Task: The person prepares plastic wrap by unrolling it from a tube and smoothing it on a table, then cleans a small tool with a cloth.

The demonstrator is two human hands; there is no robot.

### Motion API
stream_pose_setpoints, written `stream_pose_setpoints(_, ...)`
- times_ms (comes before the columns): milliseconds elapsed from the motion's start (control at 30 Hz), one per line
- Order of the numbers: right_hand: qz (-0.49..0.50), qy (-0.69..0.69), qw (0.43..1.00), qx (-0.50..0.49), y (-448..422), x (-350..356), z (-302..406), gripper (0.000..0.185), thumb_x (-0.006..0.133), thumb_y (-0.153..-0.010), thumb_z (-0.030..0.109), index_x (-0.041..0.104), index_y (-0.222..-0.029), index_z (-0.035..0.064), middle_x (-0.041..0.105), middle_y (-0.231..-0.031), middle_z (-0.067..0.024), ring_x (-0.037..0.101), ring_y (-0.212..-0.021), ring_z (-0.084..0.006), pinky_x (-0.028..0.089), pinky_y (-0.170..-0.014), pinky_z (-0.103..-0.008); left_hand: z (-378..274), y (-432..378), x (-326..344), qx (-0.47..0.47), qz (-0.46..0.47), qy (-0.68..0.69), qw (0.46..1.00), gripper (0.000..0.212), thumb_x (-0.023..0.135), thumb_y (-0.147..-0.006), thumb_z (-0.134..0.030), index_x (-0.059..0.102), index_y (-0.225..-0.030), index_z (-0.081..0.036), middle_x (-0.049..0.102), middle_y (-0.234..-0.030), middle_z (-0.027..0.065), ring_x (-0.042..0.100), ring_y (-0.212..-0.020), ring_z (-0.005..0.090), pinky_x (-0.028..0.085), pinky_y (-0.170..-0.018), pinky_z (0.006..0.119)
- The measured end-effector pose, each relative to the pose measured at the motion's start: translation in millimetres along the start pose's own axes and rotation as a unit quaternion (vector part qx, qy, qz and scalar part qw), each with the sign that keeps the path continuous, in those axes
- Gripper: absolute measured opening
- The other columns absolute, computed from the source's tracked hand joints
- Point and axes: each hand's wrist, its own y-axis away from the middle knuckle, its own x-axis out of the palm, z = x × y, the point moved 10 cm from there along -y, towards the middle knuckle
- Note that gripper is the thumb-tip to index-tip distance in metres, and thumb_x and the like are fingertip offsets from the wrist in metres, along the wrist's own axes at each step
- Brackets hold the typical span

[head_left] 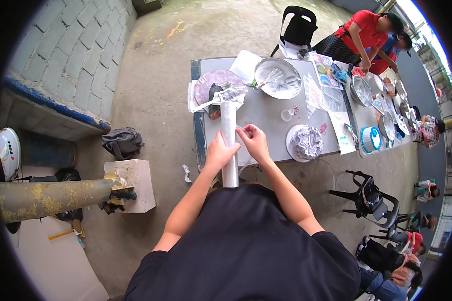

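Observation:
Upright before my torso is a long roll of clear plastic film (229, 118). My left hand (219, 151) wraps around its lower half, thumb across the front. At the roll's right side, my right hand (255, 141) has thumb and fingertips pinched together, seemingly on a thin edge of film; the exact contact is too small to see. Beyond the roll's top lie crumpled, smeared plastic (231, 93) and a round, pinkish marbled board (214, 81). To the right of my hands, a cake with rough greyish-white icing (306, 143) sits on a round white board.
A metal bowl (278, 78) with a white-smeared whisk stands at the table's far side. Near it are small clear cups (287, 115) and piping bags (312, 94). A blue-trimmed cake (371, 139) is farther right. Two people in red work there. Black chairs (376, 199) stand right; a concrete block (135, 184) left.

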Motion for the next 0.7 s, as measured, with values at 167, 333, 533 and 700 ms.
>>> stream_pose_setpoints(167, -0.089, 0.128, 0.972, -0.176, 17.3, 2.9, 42.1, 0.016, 0.059, -0.081, 0.009, 0.05, -0.074, -0.0026, 0.058, -0.085, -0.0114, 0.057, -0.06, -0.0155, 0.047, -0.054, -0.03, -6.0, 6.4, -0.9, 0.018, -0.019, -0.098, 0.995, 0.064, 0.068, -0.066, -0.033, 0.042, -0.112, 0.004, 0.06, -0.094, 0.0223, 0.06, -0.088, 0.0353, 0.048, -0.075, 0.043)
stream_pose_setpoints(333, -0.07, -0.16, 0.984, 0.029, -0.1, 10.8, -12.0, 0.013, 0.056, -0.084, 0.008, 0.056, -0.091, -0.0032, 0.056, -0.078, -0.0027, 0.052, -0.062, -0.0078, 0.047, -0.054, -0.0251, -11.2, 6.8, 3.6, 0.039, -0.042, -0.133, 0.989, 0.076, 0.07, -0.065, -0.03, 0.036, -0.123, 0.005, 0.057, -0.101, 0.0238, 0.058, -0.093, 0.0354, 0.047, -0.078, 0.042)
stream_pose_setpoints(533, -0.084, -0.04, 0.992, -0.086, 1.2, 3.8, 10.4, 0.013, 0.057, -0.086, 0.008, 0.058, -0.094, -0.0013, 0.054, -0.067, 0.0, 0.046, -0.059, -0.0037, 0.039, -0.053, -0.02, -21.5, 10.8, -5.0, 0.116, -0.09, -0.067, 0.987, 0.099, 0.069, -0.067, -0.03, 0.008, -0.139, -0.001, 0.059, -0.096, 0.0271, 0.058, -0.091, 0.0405, 0.047, -0.077, 0.044)
stream_pose_setpoints(700, -0.08, 0.067, 0.971, -0.216, 9.6, 5.9, 47.3, 0.01, 0.061, -0.081, 0.005, 0.061, -0.09, 0.0015, 0.059, -0.067, -0.007, 0.051, -0.054, -0.0117, 0.043, -0.052, -0.0249, -3.2, 12.5, 7.7, 0.005, 0.018, 0.025, 1.0, 0.103, 0.068, -0.069, -0.03, -0.001, -0.14, -0.001, 0.055, -0.104, 0.0306, 0.057, -0.095, 0.0411, 0.047, -0.079, 0.043)
